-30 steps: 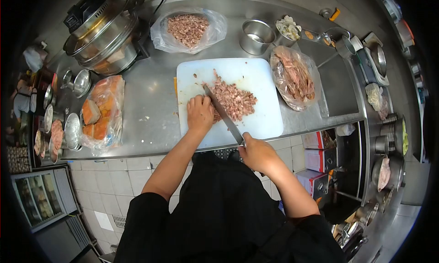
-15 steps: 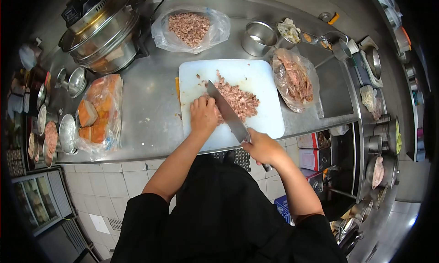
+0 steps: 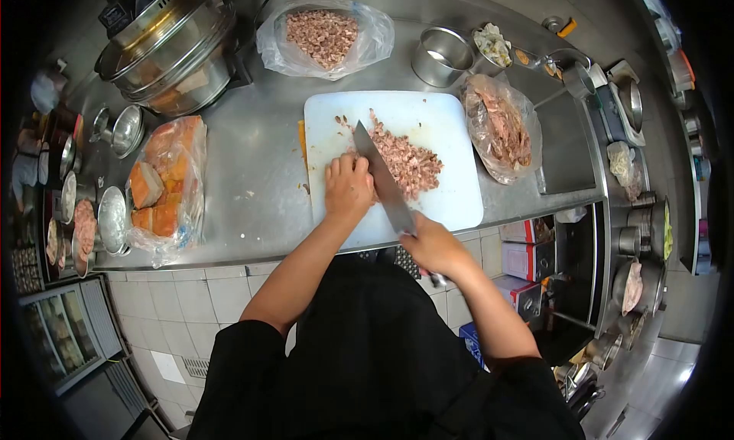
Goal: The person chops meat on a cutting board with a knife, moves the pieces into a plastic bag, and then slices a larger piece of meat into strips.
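A white cutting board (image 3: 455, 211) lies before me on the steel counter. My right hand (image 3: 432, 246) is closed around the handle of a large kitchen knife (image 3: 386, 181), its blade slanting across the board with the tip pointing away. Against the blade's left side, my left hand (image 3: 349, 186) has its fingers curled down over a piece of meat, mostly hidden beneath them. Small diced meat (image 3: 414, 165) is spread to the right of the blade, and a few bits lie beyond the tip.
Bagged diced meat (image 3: 323, 36) sits behind the board. Bagged meat chunks (image 3: 157, 188) lie left; another bag of meat (image 3: 501, 130) lies right, near a sink (image 3: 566, 161). A steel pot (image 3: 442, 56) stands at the back. A large cooker (image 3: 172, 58) occupies the back left.
The view has shifted slightly, so the board sits a little higher and further right. The knife remains beside my left fingers, with only a small movement; both hands keep their grips.
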Motion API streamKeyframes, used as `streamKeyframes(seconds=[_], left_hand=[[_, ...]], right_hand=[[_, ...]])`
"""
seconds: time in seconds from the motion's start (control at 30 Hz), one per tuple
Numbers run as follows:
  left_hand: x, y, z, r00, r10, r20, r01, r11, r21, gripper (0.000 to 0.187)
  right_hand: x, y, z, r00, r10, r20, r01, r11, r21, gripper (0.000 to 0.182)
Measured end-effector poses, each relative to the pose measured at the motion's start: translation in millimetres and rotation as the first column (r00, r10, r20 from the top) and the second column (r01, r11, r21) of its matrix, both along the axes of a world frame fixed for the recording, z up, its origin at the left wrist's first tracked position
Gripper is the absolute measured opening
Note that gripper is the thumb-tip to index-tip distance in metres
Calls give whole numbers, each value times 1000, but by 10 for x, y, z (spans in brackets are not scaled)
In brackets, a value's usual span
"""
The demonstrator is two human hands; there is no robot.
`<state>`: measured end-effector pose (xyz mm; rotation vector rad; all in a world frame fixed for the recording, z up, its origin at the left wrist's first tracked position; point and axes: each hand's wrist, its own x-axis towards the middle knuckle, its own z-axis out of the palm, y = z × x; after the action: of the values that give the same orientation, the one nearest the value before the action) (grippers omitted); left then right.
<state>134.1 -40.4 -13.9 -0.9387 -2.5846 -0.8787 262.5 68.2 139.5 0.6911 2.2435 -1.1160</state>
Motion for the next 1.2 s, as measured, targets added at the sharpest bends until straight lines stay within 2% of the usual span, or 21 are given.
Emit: streamKeyframes(seconds=[0.03,0.07,0.17,0.2,0.3,0.33,0.43,0.5,0.6,0.67,0.7,0.77,0.8,0.87,0.9,0.97,1.1,1.17,1.2], left_hand=[[-1,7,8,1000,2,22,-1,1000,-26,22],[-5,7,18,999,5,41,-3,999,-53,22],[-12,-6,8,1000,8,2,-7,1000,-28,21],[-9,5,18,1000,5,-2,-5,1000,-24,21],[-16,-19,8,998,16,-52,-14,999,34,20],[-11,-19,19,1000,6,-15,-5,999,31,19],[2,-18,42,998,-11,57,10,1000,7,20],[5,-22,47,997,-13,81,14,1000,-13,21],[-7,-27,32,996,-24,82,27,999,-39,19],[-33,-23,-31,999,7,-33,-3,994,107,18],[-52,-28,-28,999,14,-50,-8,993,116,18],[-39,-65,-46,999,41,36,-49,964,262,18],[-46,-70,-57,999,37,32,-44,964,263,18],[-54,-89,-85,999,38,35,-45,978,206,16],[-46,-90,-69,998,43,39,-50,978,204,16],[-49,-78,-46,998,54,45,-57,995,78,15],[-47,-73,-32,998,53,46,-55,998,42,15],[-33,-61,-24,998,33,50,-35,999,39,17],[-24,-52,-30,998,30,47,-31,999,40,17]], right_hand=[[-50,-71,-161,996,-82,-23,81,996,-40,31],[-149,-110,-369,995,-79,-65,80,997,1,32],[-302,-49,-523,980,-94,-172,94,996,-11,34],[-309,10,-538,989,-47,-142,54,998,44,34],[-105,91,-146,993,-21,-118,24,999,29,36],[-50,52,148,998,-35,-55,32,998,-50,36],[89,-31,-136,994,-108,-5,107,986,-128,35],[-126,-163,-404,992,-111,-57,106,990,-95,34],[-327,-138,-626,954,-227,-194,215,973,-82,29],[-391,14,-584,971,-145,-190,125,986,-113,32],[-384,42,-508,969,-137,-207,117,987,-107,32],[-262,38,-309,976,-109,-187,106,994,-25,31],[-206,70,-179,975,-112,-191,110,994,-24,31],[-102,140,72,987,39,-153,-24,994,104,32],[-49,181,124,988,44,-150,-28,994,102,32],[36,240,186,976,214,-45,-202,961,190,33],[-43,128,130,977,209,36,-211,974,78,32],[-175,45,-209,994,91,-61,-89,995,38,30],[-220,45,-369,994,88,-64,-85,996,39,30]])
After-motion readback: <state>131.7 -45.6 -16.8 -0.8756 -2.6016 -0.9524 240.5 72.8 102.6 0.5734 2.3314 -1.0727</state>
